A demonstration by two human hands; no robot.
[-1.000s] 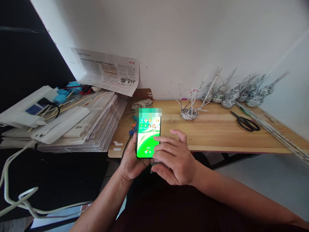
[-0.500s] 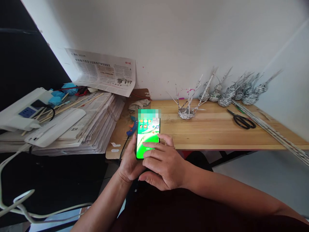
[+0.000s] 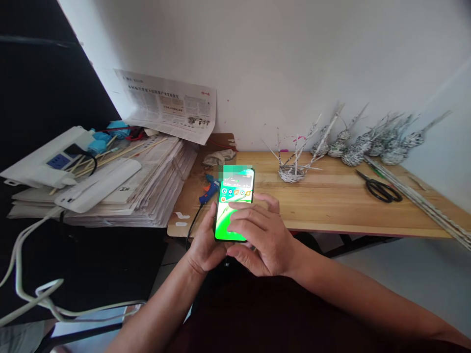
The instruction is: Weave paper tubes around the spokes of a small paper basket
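Note:
A smartphone [image 3: 228, 220] with a lit green screen rests in my left hand [image 3: 206, 247], held upright in front of the table edge. App icons and a panel show on its screen; the top strip is pixelated. Over the lower right of the screen lies my right hand [image 3: 263, 230], fingers apart and holding nothing. Its index fingertip is at the glass, though I cannot tell whether it touches. Behind the phone, a blue and orange glue gun [image 3: 208, 190] lies partly hidden on a brown board.
Left stands a newspaper stack [image 3: 165, 191] bearing a power strip [image 3: 47, 159], a white device [image 3: 99, 181] and thin sticks. On the wooden table [image 3: 331, 215] are a small woven paper basket [image 3: 291, 173], black scissors [image 3: 382, 189], long paper rods [image 3: 412, 191] and several woven paper pieces [image 3: 355, 152].
The screen's icons have shifted sideways and a different page with a panel now shows. My right hand swept left across the screen, then moved back right. The camera view has swung slightly.

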